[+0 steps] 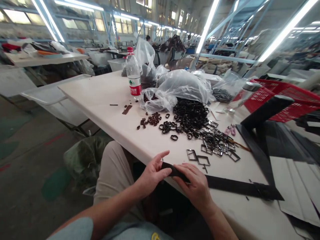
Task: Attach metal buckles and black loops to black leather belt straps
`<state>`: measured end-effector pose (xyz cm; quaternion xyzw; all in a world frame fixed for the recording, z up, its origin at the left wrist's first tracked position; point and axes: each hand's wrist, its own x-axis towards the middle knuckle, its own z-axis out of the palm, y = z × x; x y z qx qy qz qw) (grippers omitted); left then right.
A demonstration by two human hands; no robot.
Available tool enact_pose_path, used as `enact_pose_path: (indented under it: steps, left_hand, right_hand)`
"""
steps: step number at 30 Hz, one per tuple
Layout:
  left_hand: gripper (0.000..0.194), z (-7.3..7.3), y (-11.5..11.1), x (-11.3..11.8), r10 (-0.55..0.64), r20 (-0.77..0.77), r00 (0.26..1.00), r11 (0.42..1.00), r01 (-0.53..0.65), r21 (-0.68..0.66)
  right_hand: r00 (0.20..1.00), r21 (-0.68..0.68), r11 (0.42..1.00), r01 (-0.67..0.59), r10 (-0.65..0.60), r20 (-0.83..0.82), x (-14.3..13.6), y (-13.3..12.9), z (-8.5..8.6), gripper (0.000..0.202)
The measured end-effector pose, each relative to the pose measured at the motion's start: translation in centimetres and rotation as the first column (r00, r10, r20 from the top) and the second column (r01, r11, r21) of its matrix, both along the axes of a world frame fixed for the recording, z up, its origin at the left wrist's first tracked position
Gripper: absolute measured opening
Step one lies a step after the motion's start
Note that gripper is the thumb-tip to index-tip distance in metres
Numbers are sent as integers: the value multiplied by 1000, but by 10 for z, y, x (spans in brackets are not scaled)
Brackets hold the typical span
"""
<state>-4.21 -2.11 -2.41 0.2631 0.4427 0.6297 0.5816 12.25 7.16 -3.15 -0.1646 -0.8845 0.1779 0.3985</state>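
Both hands pinch black strap point(232, 186) end — left hand point(151, 176), right hand point(196, 186) fingers closed.

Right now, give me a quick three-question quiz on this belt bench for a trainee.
1. True or false: both hands hold one end of the black strap.
2. What lies nearest beyond the right hand: A) bottle, B) metal buckles, C) red basket?
3. Fill in: the bottle has a ___ cap.

Key:
1. True: the left hand pinches the end and the right hand lies on it.
2. B, the buckles.
3. Red.
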Motion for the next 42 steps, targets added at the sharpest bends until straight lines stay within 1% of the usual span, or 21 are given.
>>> enact_pose_path:
  steps: [2, 4, 7, 9, 11, 13, 15, 17, 20, 22, 23, 24, 25, 27, 28, 29, 32, 34, 38, 40, 42]
  left_hand:
    - [62, 6, 3, -8, -34, -120, 992, 999, 38, 27]
    - [44, 13, 11, -22, -4, -241, 971, 998, 18, 57]
    - [28, 19, 39, -45, 130, -354, 926, 989, -94, 116]
    - [19, 19, 63, -58, 176, -481, 859, 979, -104, 173]
    - [12, 17, 89, -65, 194, -649, 736, 967, -33, 251]
    - [17, 16, 111, -66, 189, -769, 611, 953, 74, 294]
    - [21, 15, 128, -64, 146, -827, 542, 949, 158, 272]
    - [20, 14, 139, -60, 93, -849, 520, 955, 196, 224]
    - [15, 13, 142, -56, 58, -839, 541, 964, 188, 187]
    - [8, 12, 134, -56, 38, -830, 557, 972, 173, 161]
    - [8, 12, 127, -57, 19, -814, 581, 976, 165, 140]
    - [14, 11, 118, -57, -10, -775, 632, 982, 152, 112]
    - [20, 11, 108, -58, -40, -705, 708, 988, 134, 79]
    - [29, 11, 85, -57, -68, -488, 870, 997, 81, 6]
    - [31, 12, 73, -56, -56, -371, 927, 998, 50, -27]
    - [33, 12, 62, -53, -33, -280, 959, 998, 19, -53]
    - [33, 11, 39, -37, 41, -170, 985, 996, -53, -66]
    - [31, 9, 33, -23, 95, -138, 986, 994, -101, -36]
    - [31, 3, 38, 0, 176, -86, 981, 984, -176, 16]
    - [33, 2, 43, 5, 203, -59, 977, 979, -202, 30]
    - [32, 1, 48, 5, 222, -43, 974, 975, -220, 45]
  right_hand:
    - [1000, -36, 999, 0, 0, -9, 0, -2, 3, 14]
    - [1000, -73, 997, 6, -6, -10, 0, -3, 5, 10]
    - [999, -106, 994, 26, -28, -24, 1, -4, 4, 7]
    - [998, -116, 992, 38, -43, -37, 2, -5, 2, 6]
    - [997, -123, 991, 55, -61, -47, 2, -6, 0, 6]
    - [996, -129, 989, 66, -73, -52, 2, -6, -2, 8]
    - [996, -134, 988, 72, -79, -49, 1, -7, -2, 9]
    - [995, -137, 988, 77, -84, -47, 1, -7, -2, 10]
    - [992, -141, 985, 101, -111, -66, 0, -8, -1, 10]
    - [985, -140, 981, 137, -150, -90, -1, -8, 0, 8]
    - [979, -140, 977, 162, -177, -102, -1, -8, 0, 8]
    - [972, -140, 971, 192, -208, -110, -1, -8, 0, 8]
    - [963, -142, 964, 225, -242, -116, -2, -8, 0, 9]
    - [942, -144, 944, 296, -314, -122, -3, -8, -1, 12]
    - [928, -145, 931, 334, -352, -121, -4, -7, -2, 13]
    - [914, -149, 917, 370, -388, -122, -4, -7, -3, 14]
    - [876, -157, 880, 448, -467, -117, -7, -7, -6, 15]
    - [864, -152, 867, 474, -491, -108, -9, -7, -6, 16]
    - [867, -102, 871, 481, -489, -90, -10, -9, -5, 16]
    - [875, -83, 879, 469, -476, -89, -9, -9, -4, 16]
    - [883, -80, 887, 455, -461, -87, -9, -9, -4, 15]
